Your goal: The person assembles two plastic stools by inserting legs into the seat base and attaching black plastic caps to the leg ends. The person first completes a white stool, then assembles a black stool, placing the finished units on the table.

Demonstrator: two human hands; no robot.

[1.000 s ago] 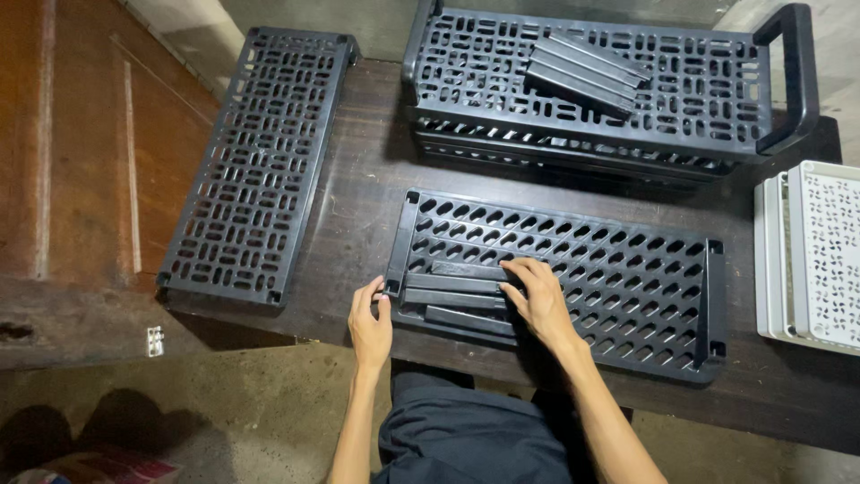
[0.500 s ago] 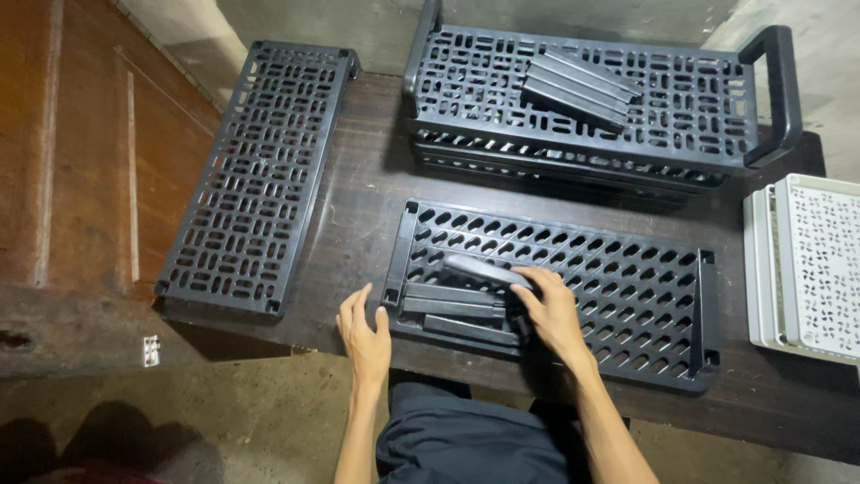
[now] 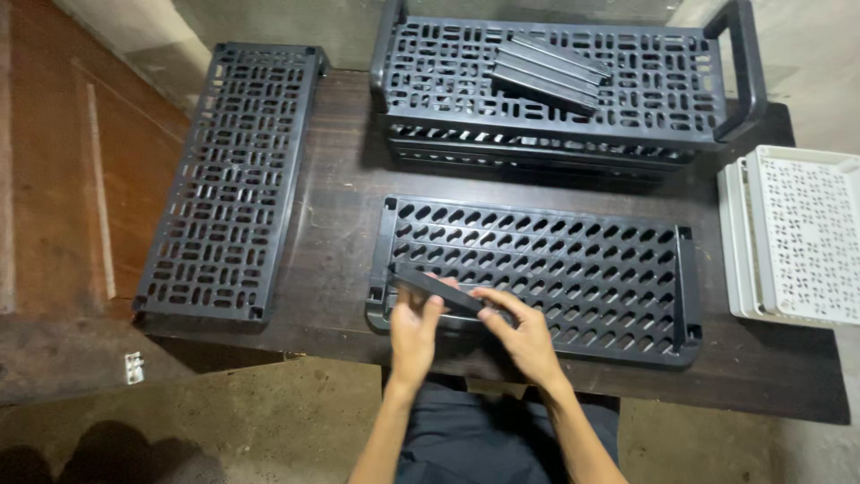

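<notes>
Broadly, a dark wooden table [image 3: 340, 215] carries everything: a stacked dark rack with an arched handle [image 3: 573, 90] at the far edge, a long slotted shelf panel [image 3: 235, 179] lying flat at the left, white perforated trays [image 3: 802, 237] at the right, and a perforated shelf panel [image 3: 555, 269] flat in front of the person. Over its near left corner both hands hold a narrow dark slat [image 3: 430, 289], tilted with its left end higher. The left hand [image 3: 414, 333] pinches it from below near the middle; the right hand [image 3: 524, 336] curls round its right end. Keeping both grips firm and the slat square to the panel's edge seems wise.
</notes>
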